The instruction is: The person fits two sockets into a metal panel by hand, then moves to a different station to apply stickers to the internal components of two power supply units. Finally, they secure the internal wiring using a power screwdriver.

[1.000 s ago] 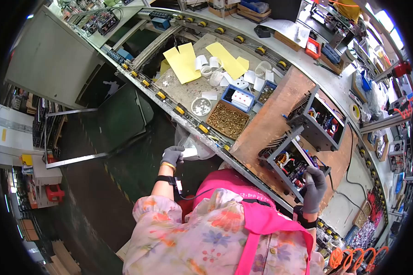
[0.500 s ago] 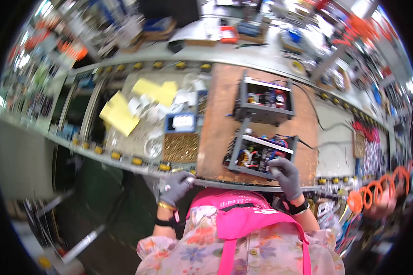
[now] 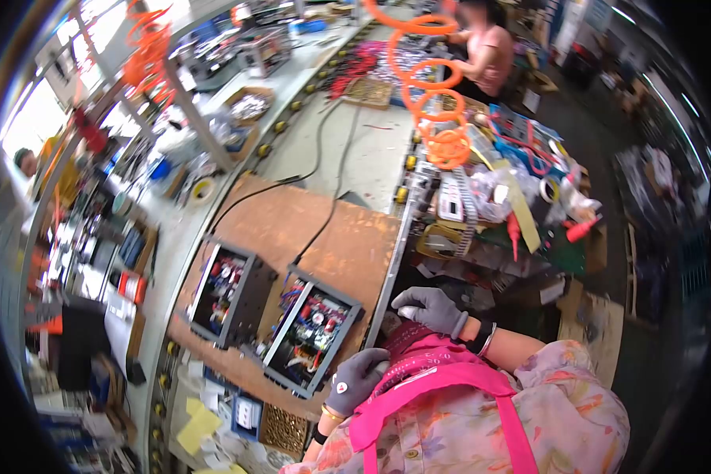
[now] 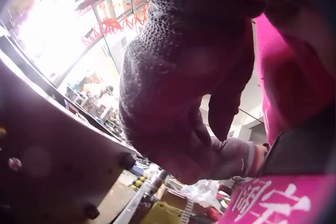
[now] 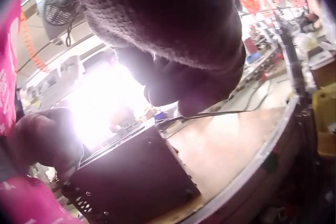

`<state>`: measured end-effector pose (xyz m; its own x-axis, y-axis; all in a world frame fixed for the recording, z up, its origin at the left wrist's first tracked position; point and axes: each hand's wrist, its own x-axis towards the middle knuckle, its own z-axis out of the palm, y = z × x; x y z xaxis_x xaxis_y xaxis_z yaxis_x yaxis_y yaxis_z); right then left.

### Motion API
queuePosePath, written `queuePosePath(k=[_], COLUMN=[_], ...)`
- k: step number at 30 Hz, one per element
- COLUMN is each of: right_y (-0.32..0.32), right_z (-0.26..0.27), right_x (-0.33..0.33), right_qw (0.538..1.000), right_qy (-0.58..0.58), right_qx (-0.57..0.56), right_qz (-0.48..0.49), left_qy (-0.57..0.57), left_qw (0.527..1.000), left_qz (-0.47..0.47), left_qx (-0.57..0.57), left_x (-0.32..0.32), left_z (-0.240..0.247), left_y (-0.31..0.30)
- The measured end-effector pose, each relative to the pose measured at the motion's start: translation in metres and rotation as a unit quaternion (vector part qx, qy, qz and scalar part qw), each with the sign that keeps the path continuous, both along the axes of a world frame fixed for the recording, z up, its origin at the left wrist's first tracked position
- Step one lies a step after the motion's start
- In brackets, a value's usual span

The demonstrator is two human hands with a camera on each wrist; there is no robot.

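While the brown workboard (image 3: 355, 237) spans the bench w/ its metal edge rail (image 3: 389, 288) on the person's side, the two open-top metal chassis, far (image 3: 249, 304) & near (image 3: 312, 332), sit on it, circuit parts & wires inside. L gloved hand (image 3: 355, 381), fingers loosely bent, is beside the near one's corner; R gloved hand (image 3: 428, 308), bent at apron front, also grips nothing visible. Brass-fittings box (image 3: 279, 449) adjoins smaller blue bin (image 3: 234, 415) w/ white pcs.
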<state>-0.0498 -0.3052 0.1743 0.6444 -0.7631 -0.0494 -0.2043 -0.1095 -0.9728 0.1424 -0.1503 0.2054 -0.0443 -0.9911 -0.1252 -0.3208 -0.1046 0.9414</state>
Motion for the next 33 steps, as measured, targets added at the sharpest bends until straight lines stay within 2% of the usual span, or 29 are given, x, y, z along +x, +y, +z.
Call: queuePosePath(k=[5, 8, 9, 14, 17, 18, 19, 21, 22, 23, 24, 25, 26, 27, 29, 31, 33], right_y=[0.001, -0.023, -0.034, -0.098, -0.138, -0.153, -0.151, -0.166, -0.175, -0.171, -0.178, -0.184, -0.184, -0.182, -0.175, -0.174, -0.172], right_z=[-0.05, -0.091, -0.107, -0.168, -0.18, -0.199, -0.13, -0.099, -0.15, -0.122, -0.18, -0.221, -0.23, -0.229, -0.203, -0.196, -0.184], right_x=[-0.066, -0.1, -0.109, -0.142, -0.142, -0.14, -0.128, -0.118, -0.121, -0.119, -0.123, -0.129, -0.131, -0.136, -0.147, -0.158, -0.166], right_qw=[0.969, 0.898, 0.88, 0.857, 0.842, 0.831, 0.842, 0.812, 0.806, 0.776, 0.803, 0.823, 0.851, 0.876, 0.895, 0.928, 0.938], right_qy=[-0.023, -0.053, -0.06, 0.029, 0.145, 0.155, 0.116, 0.057, 0.009, 0.236, 0.195, 0.185, 0.151, 0.12, 0.119, 0.065, 0.026], right_qx=[0.164, 0.287, 0.298, 0.189, 0.016, 0.003, 0.108, 0.137, 0.087, 0.081, 0.08, 0.078, 0.088, 0.099, 0.055, 0.035, -0.092], right_qz=[-0.184, -0.328, -0.365, -0.479, -0.52, -0.534, -0.516, -0.565, -0.586, -0.58, -0.558, -0.531, -0.495, -0.456, -0.426, -0.366, -0.333], left_qy=[-0.006, 0.001, 0.003, -0.018, -0.021, -0.015, -0.008, -0.021, -0.043, -0.054, -0.014, -0.021, -0.03, -0.04, -0.037, -0.024, -0.002], left_qw=[0.996, 0.995, 0.995, 0.995, 0.995, 0.996, 0.997, 0.997, 0.997, 0.998, 0.997, 0.998, 0.999, 0.999, 0.999, 1.0, 1.0], left_qz=[-0.094, -0.104, -0.102, -0.062, -0.009, 0.011, 0.028, 0.036, -0.011, -0.003, 0.018, 0.029, 0.012, -0.005, -0.016, -0.012, 0.004], left_qx=[-0.006, 0.01, 0.019, 0.074, 0.095, 0.09, 0.077, 0.065, 0.063, 0.028, 0.074, 0.051, 0.037, 0.028, 0.01, -0.003, -0.015], left_x=[-0.017, -0.025, -0.028, -0.049, -0.067, -0.074, -0.081, -0.097, -0.096, -0.102, -0.122, -0.135, -0.14, -0.145, -0.157, -0.169, -0.178], left_z=[-0.006, -0.004, -0.004, 0.008, 0.008, 0.005, 0.001, -0.003, -0.021, -0.038, 0.003, 0.013, 0.009, 0.003, 0.0, -0.004, -0.009], left_y=[-0.021, -0.029, -0.031, -0.048, -0.058, -0.061, -0.068, -0.082, -0.087, -0.092, -0.106, -0.118, -0.129, -0.138, -0.16, -0.178, -0.197])
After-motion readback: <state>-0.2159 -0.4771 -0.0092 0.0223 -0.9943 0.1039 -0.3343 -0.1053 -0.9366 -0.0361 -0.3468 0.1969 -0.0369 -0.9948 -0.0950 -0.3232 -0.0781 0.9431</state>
